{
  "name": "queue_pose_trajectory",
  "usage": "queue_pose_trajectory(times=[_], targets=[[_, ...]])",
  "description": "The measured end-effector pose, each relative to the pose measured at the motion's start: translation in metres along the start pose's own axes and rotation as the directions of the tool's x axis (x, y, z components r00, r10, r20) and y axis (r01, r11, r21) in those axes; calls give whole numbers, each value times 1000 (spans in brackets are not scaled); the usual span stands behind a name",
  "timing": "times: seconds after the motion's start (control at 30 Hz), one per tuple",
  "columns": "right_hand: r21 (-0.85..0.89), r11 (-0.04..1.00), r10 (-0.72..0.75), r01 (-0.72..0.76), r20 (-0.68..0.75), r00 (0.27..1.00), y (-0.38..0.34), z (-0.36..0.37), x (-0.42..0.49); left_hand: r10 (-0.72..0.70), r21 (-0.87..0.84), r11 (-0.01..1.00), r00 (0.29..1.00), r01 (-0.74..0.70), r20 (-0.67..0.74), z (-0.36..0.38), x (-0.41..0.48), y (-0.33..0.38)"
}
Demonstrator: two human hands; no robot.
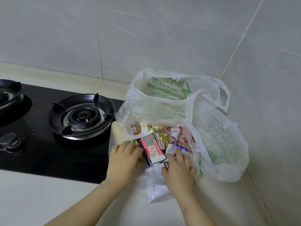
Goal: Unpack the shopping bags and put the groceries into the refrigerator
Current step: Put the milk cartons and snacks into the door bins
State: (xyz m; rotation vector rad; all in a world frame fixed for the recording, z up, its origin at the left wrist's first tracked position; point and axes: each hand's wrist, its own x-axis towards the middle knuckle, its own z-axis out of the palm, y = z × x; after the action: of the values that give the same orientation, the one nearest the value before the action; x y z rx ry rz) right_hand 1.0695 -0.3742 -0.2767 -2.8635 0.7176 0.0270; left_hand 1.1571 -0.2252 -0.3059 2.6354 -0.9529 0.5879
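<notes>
The bag (146, 111) is pressed wide by the left hand (125, 158) and right hand (180, 169), fingers laid loosely flat, so the packets (172, 141) are exposed.

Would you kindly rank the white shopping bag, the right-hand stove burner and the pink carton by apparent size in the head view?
Largest: white shopping bag.
Then: stove burner.
Smallest: pink carton, clearly.
</notes>
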Motion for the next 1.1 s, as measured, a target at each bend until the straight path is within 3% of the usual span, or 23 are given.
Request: queue_pose_trajectory(times=[0.1,0.17,0.23,0.33,0.47,0.57,0.7,0.83,0.97,1.03,1.1], targets=[[-74,984,-167,160,-99,981,-10,0,4,89,32,995,989,-94,120,3,15,-8],[-30,963,-267,268,32,963,-11,8,10,92,67,991,953,-116,288,2,26,-14],[42,966,-260,257,179,949,-11,8,16,76,66,992,911,-112,405,2,35,-16],[170,967,-222,189,204,953,-10,11,23,-2,35,999,859,-19,512,10,46,-20],[197,969,-196,149,244,950,-11,11,24,-169,4,981,845,194,507,17,63,-25],[205,968,-188,143,222,957,-11,13,22,-215,53,973,806,223,552,16,70,-24],[216,967,-180,131,224,958,-12,12,20,-204,149,976,905,159,373,10,71,-23],[251,962,-169,109,230,958,-13,10,20,-167,207,971,955,116,246,-4,62,-25],[332,941,-145,70,205,968,-14,4,18,7,22,1000,1000,-6,-21,-7,49,-31],[340,939,-98,46,137,986,-17,-3,16,-9,-59,998,982,-2,-187,-16,41,-29],[214,975,-65,61,7,998,-21,-11,10,-44,-114,993,955,11,-293,-28,37,-27]])
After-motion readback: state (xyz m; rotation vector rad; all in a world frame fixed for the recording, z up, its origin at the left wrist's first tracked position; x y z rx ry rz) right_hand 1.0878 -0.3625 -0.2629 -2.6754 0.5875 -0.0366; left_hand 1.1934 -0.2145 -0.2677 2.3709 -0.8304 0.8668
